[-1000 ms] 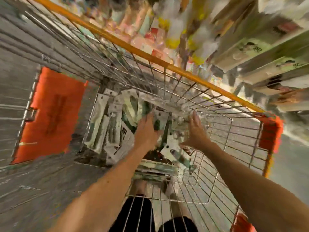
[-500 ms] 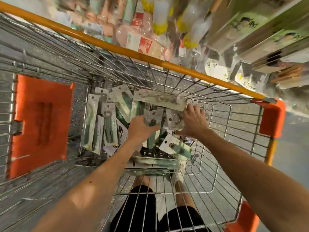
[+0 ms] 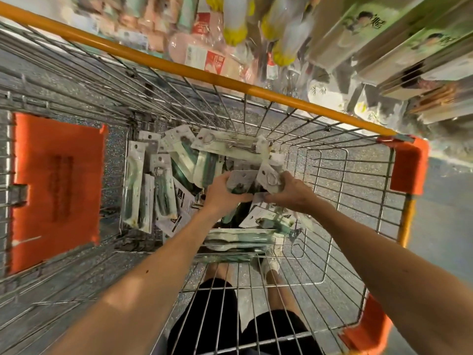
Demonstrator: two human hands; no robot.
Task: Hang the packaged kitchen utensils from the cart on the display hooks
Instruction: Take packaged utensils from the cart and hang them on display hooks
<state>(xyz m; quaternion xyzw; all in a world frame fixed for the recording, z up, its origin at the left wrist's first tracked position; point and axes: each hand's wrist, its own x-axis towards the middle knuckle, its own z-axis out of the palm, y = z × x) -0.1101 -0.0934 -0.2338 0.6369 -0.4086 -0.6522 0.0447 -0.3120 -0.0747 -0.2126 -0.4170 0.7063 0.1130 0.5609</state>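
Both hands, left [image 3: 222, 194] and right [image 3: 289, 192], apparently grasp packaged utensils [image 3: 256, 181] between them inside cart [image 3: 332, 175].

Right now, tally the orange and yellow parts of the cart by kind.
Yellow-orange top rail: 1
Orange flap panel on the left end: 1
Orange corner guards, far right and near right: 2
Yellow upright post on the right: 1
Total: 5
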